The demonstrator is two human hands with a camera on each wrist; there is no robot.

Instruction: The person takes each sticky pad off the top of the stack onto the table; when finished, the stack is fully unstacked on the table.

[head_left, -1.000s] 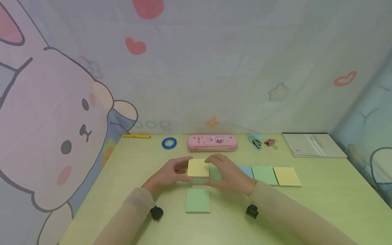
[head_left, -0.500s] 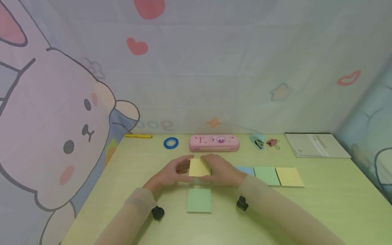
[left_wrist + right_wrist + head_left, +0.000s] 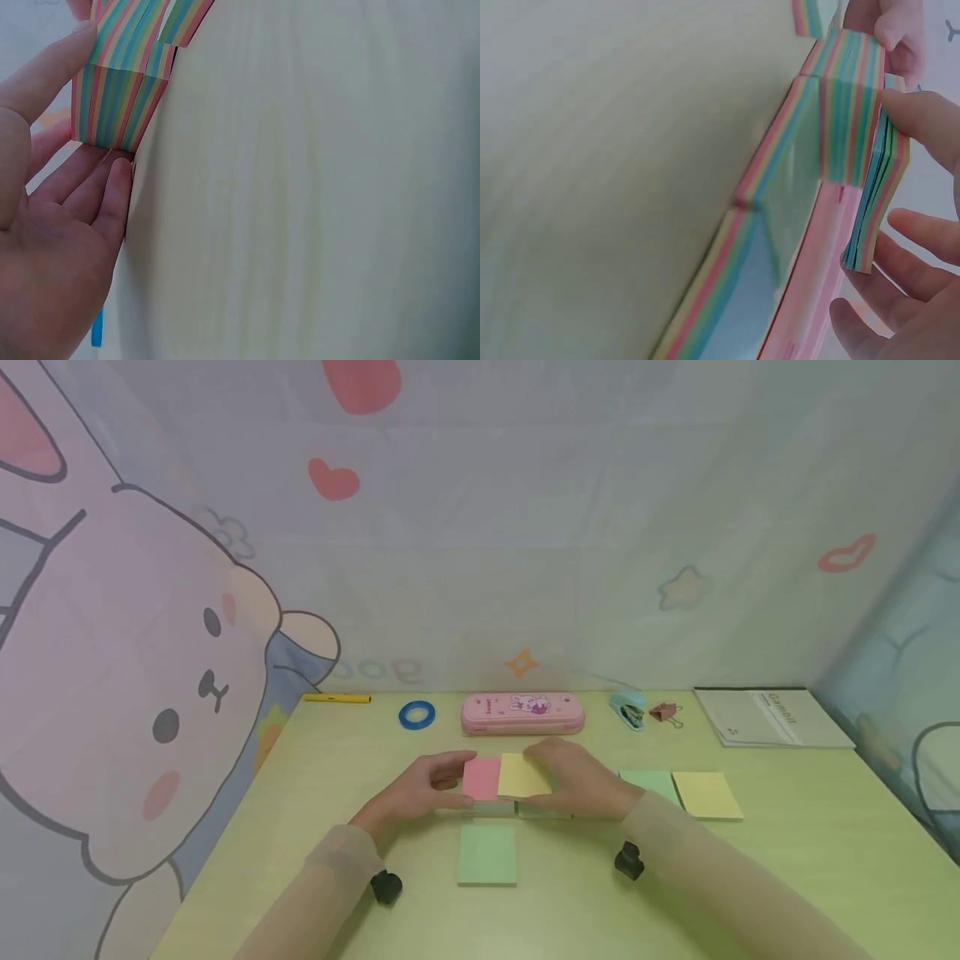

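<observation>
My left hand grips the left side of a stack of sticky notes whose top is pink; its layered, striped edges show in the left wrist view. Between thumb and fingers, my right hand holds a yellow-topped sticky note pad that overlaps the stack's right part. From the right wrist this thin pad appears tilted, beside the thicker striped stack. A green sticky note pad lies just in front. Part of the row right of the stack is hidden by my right hand.
Right of my hand lie a green pad and a yellow pad. Along the back are a yellow pen, blue tape roll, pink pencil case, stapler, binder clip and notebook.
My right hand came in to the stack, took the yellow top pad, and has shifted it to the right, exposing pink beneath. My left hand has stayed at the stack.
</observation>
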